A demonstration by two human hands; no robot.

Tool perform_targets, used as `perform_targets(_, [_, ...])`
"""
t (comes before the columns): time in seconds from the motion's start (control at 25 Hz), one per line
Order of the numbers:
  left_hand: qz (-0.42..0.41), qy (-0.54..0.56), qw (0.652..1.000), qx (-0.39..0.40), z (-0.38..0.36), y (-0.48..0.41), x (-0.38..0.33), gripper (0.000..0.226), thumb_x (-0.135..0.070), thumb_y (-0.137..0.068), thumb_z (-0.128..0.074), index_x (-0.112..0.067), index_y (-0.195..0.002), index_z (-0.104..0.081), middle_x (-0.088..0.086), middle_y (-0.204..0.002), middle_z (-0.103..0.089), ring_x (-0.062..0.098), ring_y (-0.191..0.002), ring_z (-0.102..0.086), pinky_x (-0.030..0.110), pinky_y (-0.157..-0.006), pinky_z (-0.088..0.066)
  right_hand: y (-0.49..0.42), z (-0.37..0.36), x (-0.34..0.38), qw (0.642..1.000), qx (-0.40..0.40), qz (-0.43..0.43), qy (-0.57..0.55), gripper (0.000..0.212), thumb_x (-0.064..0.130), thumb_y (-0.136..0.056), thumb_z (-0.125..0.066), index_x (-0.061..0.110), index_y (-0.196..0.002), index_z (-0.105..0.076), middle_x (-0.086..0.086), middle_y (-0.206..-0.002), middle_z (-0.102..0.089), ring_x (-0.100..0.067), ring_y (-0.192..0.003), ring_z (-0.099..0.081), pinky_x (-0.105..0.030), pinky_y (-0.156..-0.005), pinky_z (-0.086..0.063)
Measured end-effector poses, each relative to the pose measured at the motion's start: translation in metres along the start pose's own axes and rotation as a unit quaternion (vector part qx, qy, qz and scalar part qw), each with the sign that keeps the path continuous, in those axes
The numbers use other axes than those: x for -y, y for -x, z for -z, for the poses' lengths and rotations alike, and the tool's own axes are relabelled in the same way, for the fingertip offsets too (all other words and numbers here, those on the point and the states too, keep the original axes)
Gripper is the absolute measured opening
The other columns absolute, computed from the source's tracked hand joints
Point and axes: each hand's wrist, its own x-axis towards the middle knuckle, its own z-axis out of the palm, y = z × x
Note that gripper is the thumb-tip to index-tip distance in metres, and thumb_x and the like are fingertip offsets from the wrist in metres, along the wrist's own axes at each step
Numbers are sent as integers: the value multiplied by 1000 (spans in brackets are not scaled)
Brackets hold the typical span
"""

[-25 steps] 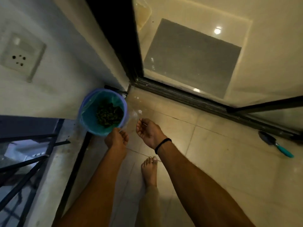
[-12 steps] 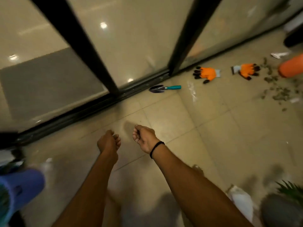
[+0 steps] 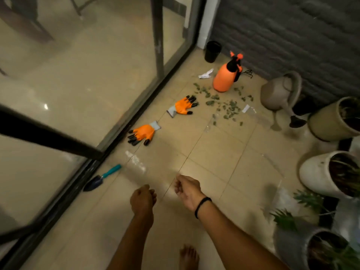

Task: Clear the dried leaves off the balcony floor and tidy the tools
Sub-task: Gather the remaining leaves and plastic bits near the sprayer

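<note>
Standing barefoot on the balcony tiles, the person has both hands out low in front: left hand (image 3: 143, 198) and right hand (image 3: 188, 190), fingers loosely curled, nothing visible in either. Looks like a between-loads moment to me. The dried leaves (image 3: 224, 106) lie scattered on the floor at approx 1 o'clock, well ahead of the hands, between the far glove (image 3: 184, 106) and the watering can (image 3: 278, 92), just in front of the orange pressure sprayer (image 3: 226, 76). Next move, I'd say: walk fwd, crouch, and gather that scatter by hand or w/ the trowel (image 3: 101, 179), which lies at 10 o'clock by the door track (image 3: 136, 117), blade nearer the person. Count: 2 orange gloves — the far one at 12, the near glove (image 3: 142, 133) at 11 — plus 1 trowel, 1 sprayer, 1 watering can, 1 black pot (image 3: 212, 51) in the far corner, 3 planters (image 3: 319, 172) along 3 to 5 o'clock, 2 paper scraps (image 3: 206, 74). Leaves: too many to count.
</note>
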Motion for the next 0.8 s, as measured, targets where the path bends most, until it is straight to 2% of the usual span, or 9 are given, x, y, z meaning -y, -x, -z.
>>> perform_targets(0.12, [-60, -62, 995, 55, -99, 16, -36, 19, -25, -100, -58, -8, -95, -64, 11, -85, -69, 23, -77, -65, 37, -74, -56, -25, 42, 94, 997, -34, 55, -30, 10, 8, -94, -62, 6, -85, -64, -9, -71, -58, -15, -60, -51, -26, -59, -47])
perform_targets(0.24, [-146, -140, 975, 96, -186, 12, -66, 20, -30, -100, -57, -11, -100, -64, 7, -86, -71, 22, -80, -68, 40, -80, -57, -59, 69, 167, 992, -73, 92, -47, 13, 13, -95, -62, 7, -84, -64, -10, -72, -59, -16, -61, -52, -25, -56, -47])
perform_targets(0.36, [-231, -255, 928, 146, -268, 12, -96, 19, -35, -100, -55, -18, -97, -63, 1, -81, -71, 21, -78, -69, 40, -80, -56, -95, 93, 225, 985, -119, 124, -30, 22, 18, -95, -63, 11, -74, -63, -10, -67, -60, -16, -55, -49, -26, -52, -42])
perform_targets(0.52, [-286, -360, 866, 195, -362, 5, -121, 15, -35, -100, -56, -23, -95, -62, 0, -79, -71, 22, -78, -70, 35, -74, -54, -143, 135, 277, 973, -179, 136, -54, 12, 12, -94, -65, 6, -85, -68, -6, -67, -62, -13, -57, -53, -21, -52, -48])
perform_targets(0.6, [-297, -410, 840, 196, -397, -2, -121, 11, -33, -99, -58, -24, -94, -61, 1, -80, -71, 25, -79, -70, 36, -75, -54, -166, 159, 288, 967, -209, 128, -74, 8, 13, -92, -66, 8, -87, -70, -4, -69, -65, -15, -61, -58, -25, -57, -53])
perform_targets(0.68, [-301, -444, 820, 201, -431, -6, -116, 8, -31, -98, -59, -25, -93, -60, 4, -82, -72, 27, -80, -70, 38, -78, -54, -192, 182, 300, 960, -247, 122, -49, 7, 19, -90, -68, 15, -85, -71, -3, -75, -71, -19, -70, -65, -33, -67, -59])
perform_targets(0.8, [-307, -478, 801, 191, -481, -11, -104, 11, -28, -98, -60, -19, -97, -64, 2, -80, -71, 25, -78, -68, 30, -69, -45, -241, 211, 316, 953, -282, 112, 11, 6, 26, -86, -69, 20, -85, -72, -3, -87, -74, -25, -87, -69, -40, -81, -58])
